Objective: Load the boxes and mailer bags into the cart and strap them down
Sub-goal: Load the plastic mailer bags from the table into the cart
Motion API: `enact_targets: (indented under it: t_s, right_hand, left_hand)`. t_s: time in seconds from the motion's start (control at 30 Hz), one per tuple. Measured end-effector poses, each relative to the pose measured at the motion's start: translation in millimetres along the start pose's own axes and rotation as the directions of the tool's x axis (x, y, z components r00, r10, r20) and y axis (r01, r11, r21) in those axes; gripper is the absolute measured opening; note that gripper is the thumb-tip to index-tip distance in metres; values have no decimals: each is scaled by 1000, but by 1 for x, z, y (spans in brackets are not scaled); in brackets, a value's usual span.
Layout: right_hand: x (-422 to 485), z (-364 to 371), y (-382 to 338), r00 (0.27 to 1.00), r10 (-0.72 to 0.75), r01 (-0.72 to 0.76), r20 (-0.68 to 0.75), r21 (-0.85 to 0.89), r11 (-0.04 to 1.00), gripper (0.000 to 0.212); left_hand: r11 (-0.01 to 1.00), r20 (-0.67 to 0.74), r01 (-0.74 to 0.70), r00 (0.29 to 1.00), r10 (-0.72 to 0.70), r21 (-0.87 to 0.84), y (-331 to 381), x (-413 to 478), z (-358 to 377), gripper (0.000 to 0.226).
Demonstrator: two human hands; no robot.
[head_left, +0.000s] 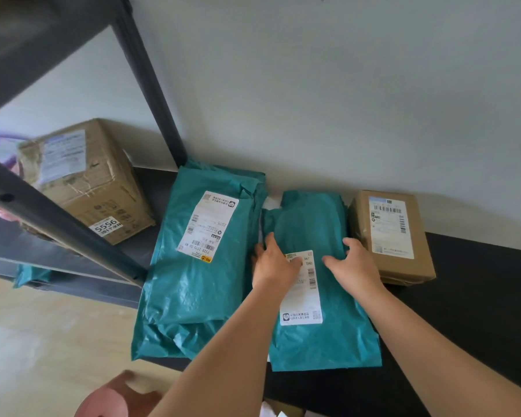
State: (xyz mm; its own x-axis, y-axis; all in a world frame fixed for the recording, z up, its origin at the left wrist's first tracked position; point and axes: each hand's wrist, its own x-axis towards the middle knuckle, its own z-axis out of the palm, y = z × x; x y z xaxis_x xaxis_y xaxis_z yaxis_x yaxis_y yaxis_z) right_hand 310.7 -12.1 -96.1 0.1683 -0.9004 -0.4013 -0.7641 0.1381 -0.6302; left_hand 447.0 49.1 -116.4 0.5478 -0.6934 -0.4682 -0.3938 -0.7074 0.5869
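"Two hands, what are they doing?"

"You're gripping the centre mailer bag (pixel 319 224): left hand (pixel 272 266) curling over its left edge, right hand (pixel 355 267) over its right edge, thumbs on top. It's lying on the black tabletop (pixel 478 296) at mid-frame, between a second mailer bag (pixel 193 296) and a small box (pixel 391 236)."

A black table (pixel 478 296) stands against a plain pale grey wall (pixel 343 85). Just left of the table rises a dark metal shelving rack (pixel 146 82), its upright post coming down by the table's back left corner. Below the table's front left edge lies a light beige floor (pixel 42 341). The light is soft and even.
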Motion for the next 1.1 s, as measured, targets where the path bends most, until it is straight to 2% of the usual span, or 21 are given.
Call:
enact_targets:
  t_s: [0.13,0.23,0.5,0.73,0.93,1.1]
  right_hand:
    - [1,-3,4,1000,22,-22,-3,150,988,32]
    - [1,-4,5,998,35,-46,53,221,974,21]
    - [-3,-7,-8,990,43,-92,135,381,920,19]
    - [-9,-22,-15,995,35,-75,92,471,879,15]
    - [-16,-35,-19,998,50,-58,30,559,827,20]
    - [-28,-41,-18,995,82,-29,-56,627,778,25]
  left_hand:
    - [1000,-9,3,1000,-3,-31,-1,-1,-1,88]
    - [998,-18,3,1000,-4,-60,0,-3,-1,86]
    - [998,-72,-27,997,23,-61,7,-6,-3,81]
    - [989,-190,-85,980,61,-121,17,-8,-13,66]
    - [967,-157,-33,988,-7,-254,26,-8,-18,62]
    - [944,-99,-106,992,78,-314,29,-8,-15,54]
